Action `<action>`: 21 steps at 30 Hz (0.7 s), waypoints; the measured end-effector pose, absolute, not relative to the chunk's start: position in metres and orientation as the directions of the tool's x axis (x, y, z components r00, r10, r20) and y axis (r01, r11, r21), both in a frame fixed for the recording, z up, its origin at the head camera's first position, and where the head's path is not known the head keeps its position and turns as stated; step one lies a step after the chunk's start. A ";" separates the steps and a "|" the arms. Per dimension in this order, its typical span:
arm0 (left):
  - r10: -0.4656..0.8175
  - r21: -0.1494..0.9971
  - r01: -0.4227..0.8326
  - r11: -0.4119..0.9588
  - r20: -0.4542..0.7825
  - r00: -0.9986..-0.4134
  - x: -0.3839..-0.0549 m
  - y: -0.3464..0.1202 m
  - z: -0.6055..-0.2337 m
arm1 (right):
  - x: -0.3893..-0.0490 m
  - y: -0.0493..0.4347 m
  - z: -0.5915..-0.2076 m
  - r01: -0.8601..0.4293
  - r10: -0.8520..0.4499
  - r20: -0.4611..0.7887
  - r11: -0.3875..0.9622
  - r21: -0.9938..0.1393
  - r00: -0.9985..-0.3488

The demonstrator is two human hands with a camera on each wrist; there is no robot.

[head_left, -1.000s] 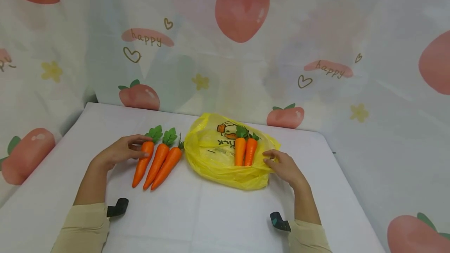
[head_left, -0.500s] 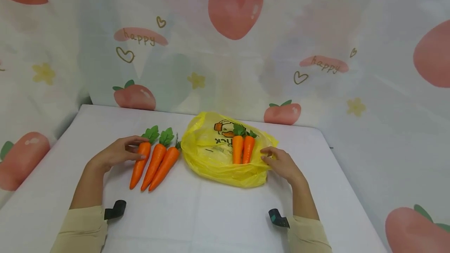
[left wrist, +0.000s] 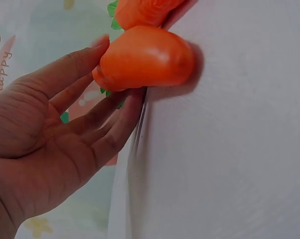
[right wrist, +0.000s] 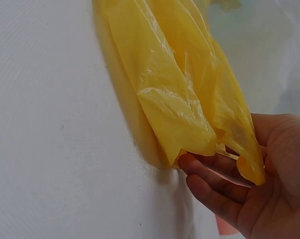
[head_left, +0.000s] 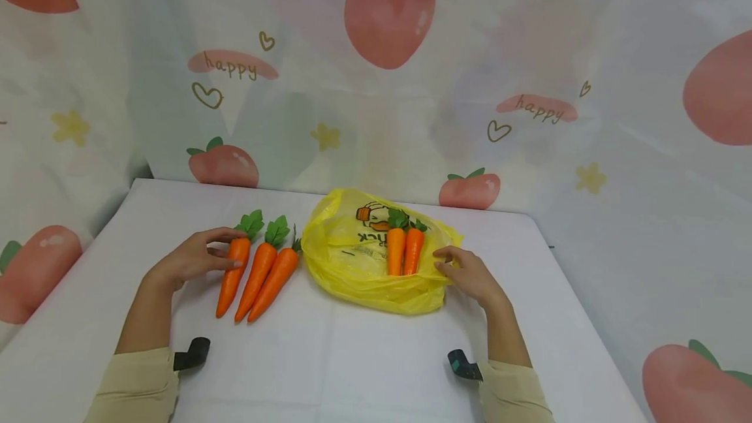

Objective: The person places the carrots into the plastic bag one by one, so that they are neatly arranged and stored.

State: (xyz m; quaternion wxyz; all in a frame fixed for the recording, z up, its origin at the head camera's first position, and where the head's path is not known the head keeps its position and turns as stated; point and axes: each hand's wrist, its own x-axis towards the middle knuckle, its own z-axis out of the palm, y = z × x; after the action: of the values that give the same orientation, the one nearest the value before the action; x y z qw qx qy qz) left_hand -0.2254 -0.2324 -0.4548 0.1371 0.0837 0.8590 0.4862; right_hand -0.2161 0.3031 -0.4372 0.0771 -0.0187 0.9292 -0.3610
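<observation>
My left hand (head_left: 196, 256) holds the leftmost carrot (head_left: 233, 277) near its leafy top, thumb on one side and fingers on the other. In the left wrist view this carrot (left wrist: 150, 57) lies on the white table between thumb and fingers. Two more carrots, a middle one (head_left: 256, 281) and a right one (head_left: 275, 284), lie close beside it. My right hand (head_left: 472, 277) grips the right edge of a yellow plastic bag (head_left: 346, 286), which spreads open. Inside sit two carrots (head_left: 396, 251) with green tops. Bag film (right wrist: 174, 114) covers part of the right thumb in the right wrist view.
A white cloth covers the table (head_left: 329, 371). Behind it hangs a pale curtain (head_left: 294, 116) printed with fruit and the word "happy". A black wrist mount (head_left: 194, 353) juts from the left sleeve, another mount (head_left: 464, 365) from the right.
The head view has shifted slightly, so the whole scene sits a little further left. Both hands keep their places on the carrot and the bag.
</observation>
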 end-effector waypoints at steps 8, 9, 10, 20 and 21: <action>0.244 0.870 -0.026 0.493 -0.167 -0.955 -0.224 -0.231 -0.450 | -0.217 0.302 -0.436 0.003 -0.099 -0.115 0.746 -0.666 -0.988; 0.244 0.869 -0.026 0.495 -0.167 -0.955 -0.224 -0.231 -0.450 | -0.216 0.302 -0.435 0.000 -0.102 -0.114 0.748 -0.664 -0.988; 0.242 0.867 -0.025 0.498 -0.167 -0.956 -0.225 -0.231 -0.450 | -0.216 0.302 -0.435 0.000 -0.101 -0.114 0.748 -0.664 -0.988; 0.255 0.878 0.010 0.479 -0.129 -0.958 -0.225 -0.229 -0.443 | -0.215 0.301 -0.436 0.011 -0.094 -0.122 0.747 -0.665 -0.988; 0.256 0.879 0.017 0.476 -0.120 -0.959 -0.224 -0.228 -0.441 | -0.215 0.301 -0.436 0.009 -0.096 -0.121 0.747 -0.665 -0.988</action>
State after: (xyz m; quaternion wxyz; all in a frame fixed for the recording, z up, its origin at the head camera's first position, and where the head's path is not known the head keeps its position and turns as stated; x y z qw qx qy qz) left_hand -0.2244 -0.2281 -0.4410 0.1182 0.0803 0.8510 0.5053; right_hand -0.2145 0.3015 -0.4355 0.0740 -0.0231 0.9317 -0.3550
